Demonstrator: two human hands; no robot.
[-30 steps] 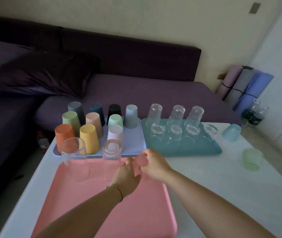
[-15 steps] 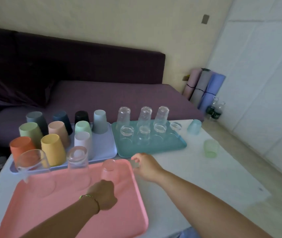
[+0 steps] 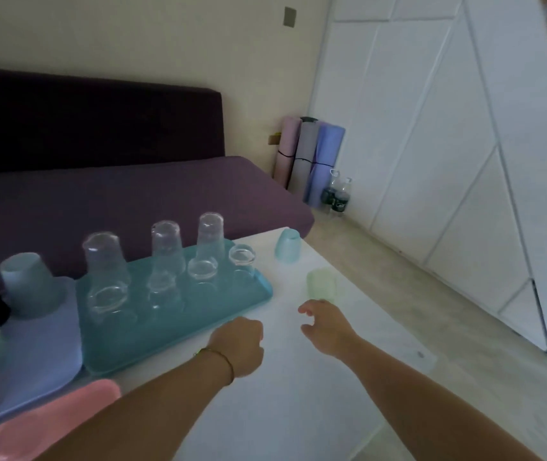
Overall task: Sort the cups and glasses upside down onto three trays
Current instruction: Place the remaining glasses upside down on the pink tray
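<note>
Right hand (image 3: 325, 324), fingers spread and empty, near green cup (image 3: 321, 286) (left hand (image 3: 240, 344): fingers hidden); we fear a hasty grab topples it.

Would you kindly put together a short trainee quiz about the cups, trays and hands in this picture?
1. Multiple choice: which hand reaches toward the green cup? A, left; B, right.
2. True or false: the three tall glasses at the back of the teal tray stand upside down.
3. Count: how many cups in view stand on the table, off the trays?
Key: 1 B, the right hand, with its fingers spread. 2 True. 3 Two: the green cup and the blue cup.
</note>
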